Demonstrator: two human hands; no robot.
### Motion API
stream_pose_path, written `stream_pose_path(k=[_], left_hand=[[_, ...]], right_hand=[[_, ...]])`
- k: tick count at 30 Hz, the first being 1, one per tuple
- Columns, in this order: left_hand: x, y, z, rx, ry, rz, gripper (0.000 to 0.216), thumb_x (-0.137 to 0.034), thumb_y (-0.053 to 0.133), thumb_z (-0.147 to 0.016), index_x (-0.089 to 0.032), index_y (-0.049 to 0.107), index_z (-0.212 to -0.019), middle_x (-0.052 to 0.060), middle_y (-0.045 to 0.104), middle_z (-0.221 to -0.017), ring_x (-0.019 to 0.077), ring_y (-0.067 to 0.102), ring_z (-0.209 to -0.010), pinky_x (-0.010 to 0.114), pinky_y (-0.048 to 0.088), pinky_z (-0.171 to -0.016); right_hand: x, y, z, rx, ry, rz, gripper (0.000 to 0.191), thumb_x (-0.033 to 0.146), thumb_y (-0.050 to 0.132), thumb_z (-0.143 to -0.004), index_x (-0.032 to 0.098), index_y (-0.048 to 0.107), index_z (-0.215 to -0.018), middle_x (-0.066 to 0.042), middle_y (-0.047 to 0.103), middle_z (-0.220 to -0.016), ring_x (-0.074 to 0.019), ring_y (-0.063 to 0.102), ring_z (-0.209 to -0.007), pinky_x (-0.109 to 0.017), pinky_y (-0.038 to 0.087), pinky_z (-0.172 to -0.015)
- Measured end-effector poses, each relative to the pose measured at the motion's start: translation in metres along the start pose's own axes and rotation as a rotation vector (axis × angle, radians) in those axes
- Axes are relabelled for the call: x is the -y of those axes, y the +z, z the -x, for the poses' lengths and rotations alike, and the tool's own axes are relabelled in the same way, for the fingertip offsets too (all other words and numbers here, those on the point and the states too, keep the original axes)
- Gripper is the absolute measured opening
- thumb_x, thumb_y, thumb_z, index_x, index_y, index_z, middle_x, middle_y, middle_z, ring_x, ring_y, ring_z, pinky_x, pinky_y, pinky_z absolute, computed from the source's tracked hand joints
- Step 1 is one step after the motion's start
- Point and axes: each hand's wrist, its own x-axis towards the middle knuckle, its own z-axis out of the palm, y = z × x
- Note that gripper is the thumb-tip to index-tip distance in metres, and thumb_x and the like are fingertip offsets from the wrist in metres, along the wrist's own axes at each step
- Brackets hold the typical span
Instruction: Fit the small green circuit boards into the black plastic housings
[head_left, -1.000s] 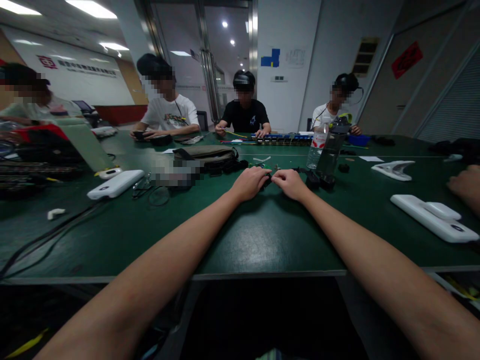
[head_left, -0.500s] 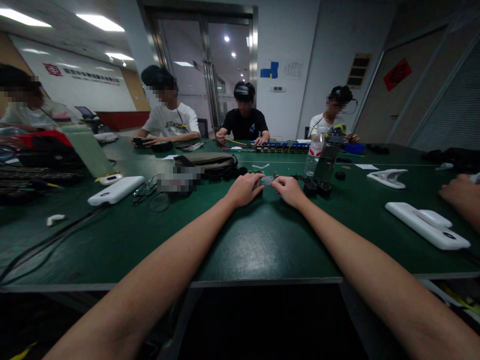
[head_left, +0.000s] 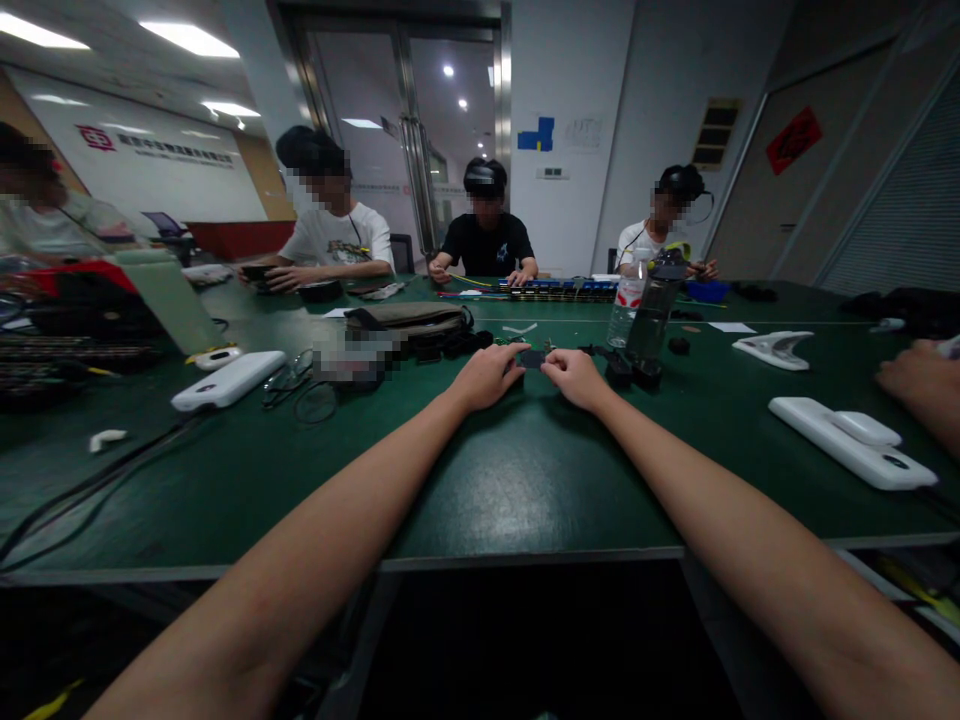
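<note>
Between my two hands is a small, flat, dark rectangular piece (head_left: 532, 359); its exact kind is too small to make out. My left hand (head_left: 487, 377) is closed on its left end, thumb and forefinger at the edge. The right end is pinched by my right hand (head_left: 573, 376), fingers curled in. Both forearms reach forward over the green table (head_left: 517, 500). Small dark parts (head_left: 480, 345) lie just beyond my left hand, and small black blocks (head_left: 634, 373) sit right of my right hand.
A clear bottle (head_left: 621, 320) and a dark bottle (head_left: 651, 315) stand right of my hands. White power banks (head_left: 229, 380) (head_left: 847, 440) lie at both sides. A grey-brown bag (head_left: 409, 325) is ahead left. Co-workers sit across; another person's hand (head_left: 919, 390) is at far right.
The flat piece looked lighter and shiny before and looks dark now. Both hands keep nearly the same place and hold.
</note>
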Motion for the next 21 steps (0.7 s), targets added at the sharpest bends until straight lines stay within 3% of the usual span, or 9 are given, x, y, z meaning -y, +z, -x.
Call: stream_pose_path(k=[21], left_hand=[[0.0021, -0.0002, 0.0007, -0.018, 0.026, 0.032, 0.042, -0.029, 0.053, -0.096, -0.019, 0.055, -0.137, 0.007, 0.069, -0.096, 0.0235, 0.063, -0.094, 0.036, 0.049, -0.088]], right_hand=[[0.0023, -0.0003, 0.0009, -0.037, -0.054, 0.052, 0.021, 0.031, 0.056, -0.077, 0.021, 0.05, -0.059, 0.003, 0.048, -0.055, -0.0139, 0.044, -0.059, -0.026, 0.03, -0.061]])
